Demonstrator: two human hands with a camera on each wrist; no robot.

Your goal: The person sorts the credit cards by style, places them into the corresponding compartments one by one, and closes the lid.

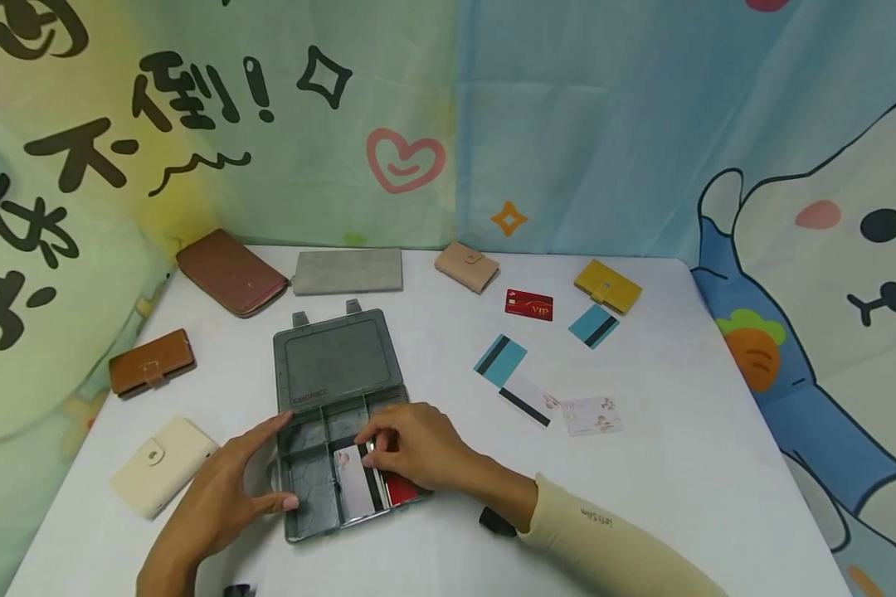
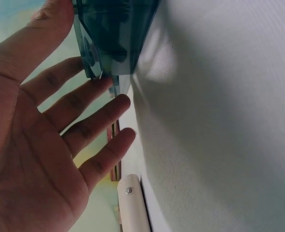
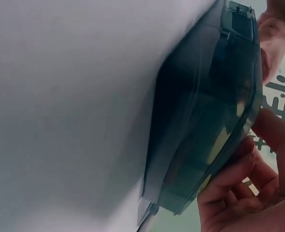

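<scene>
The grey compartment box (image 1: pixel 341 431) lay open at the near middle of the bench (image 1: pixel 679 497), its lid folded flat toward the far side. My right hand (image 1: pixel 418 448) had a narrow grip, fingertips pinched on the top edge of a white card (image 1: pixel 356 489) in the right-hand compartment, beside a red card (image 1: pixel 403 489); a dark-striped one seemed to stand between them, though I could not tell for sure. I judged the card light, thin, stiff and slick, best taken by its edge. My left hand (image 1: pixel 227 489) was wide, fingers straight, thumb and fingertips braced against the box's left wall; the box looked hard and light enough to slide.

Five loose cards lay to the right: two teal cards (image 1: pixel 501 359), one red VIP card (image 1: pixel 528 304), two pale ones (image 1: pixel 591 415). Six wallets ringed the bench: cream (image 1: pixel 163 464), tan (image 1: pixel 152 362), reddish-brown (image 1: pixel 231 272), grey (image 1: pixel 348 271), pink (image 1: pixel 467 266), yellow (image 1: pixel 607 286)
</scene>
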